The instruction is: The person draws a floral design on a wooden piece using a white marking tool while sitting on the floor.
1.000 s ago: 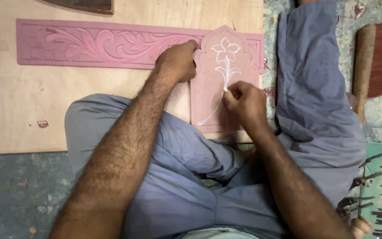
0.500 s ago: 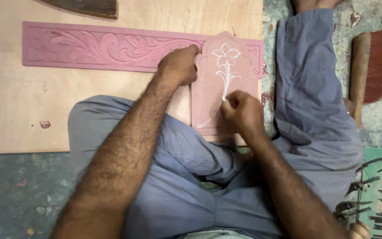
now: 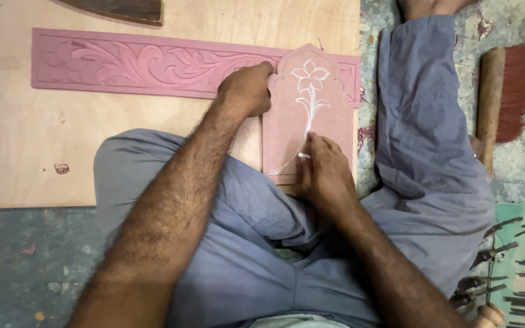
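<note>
Head view: right hand [image 3: 323, 173], pinching white chalk [image 3: 303, 156], has slid down the pink arched panel [image 3: 329, 121] to lengthen the flower stem, while the left hand [image 3: 247, 88], curled, steadies its edge.

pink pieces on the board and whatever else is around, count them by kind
pink carved strip: 1
pink arched panel with white flower: 1
white chalk bit in right hand: 1
brush: 1
Total: 4

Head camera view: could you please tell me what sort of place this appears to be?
Probably a floor-level carving workshop: a long pink carved panel on a plywood board, an arched pink slab bearing a white flower sketch, and dark metal tools nearby.
</note>
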